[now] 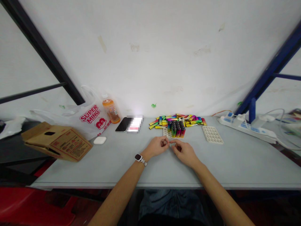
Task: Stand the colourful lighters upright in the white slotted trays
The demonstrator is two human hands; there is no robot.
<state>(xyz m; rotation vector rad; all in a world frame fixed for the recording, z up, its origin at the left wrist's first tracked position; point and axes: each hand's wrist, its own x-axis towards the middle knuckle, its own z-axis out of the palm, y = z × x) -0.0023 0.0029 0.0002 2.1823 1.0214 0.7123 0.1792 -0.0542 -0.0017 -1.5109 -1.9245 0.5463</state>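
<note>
My left hand (160,146) is closed, with thumb and forefinger pinched together in front of the lighters. Whatever sits in that pinch is too small to make out. Close beside it, my right hand (185,153) has its forefinger stretched toward the left fingertips. Its thumb is a little apart, and its other fingers curl under. Just beyond both hands, a block of shiny multicoloured lighters (178,130) stands upright in a pale holed tray (166,133). More lighters (194,121) lie in a loose heap behind, along the wall.
A second holed tray (213,135) lies right, near a white power strip (246,128) with cables. Leftward are a phone (123,124), an orange drink bottle (111,110), a white case (100,140), a plastic bag (92,121) and a tilted cardboard box (68,144). Blue metal frame (265,75) stands right.
</note>
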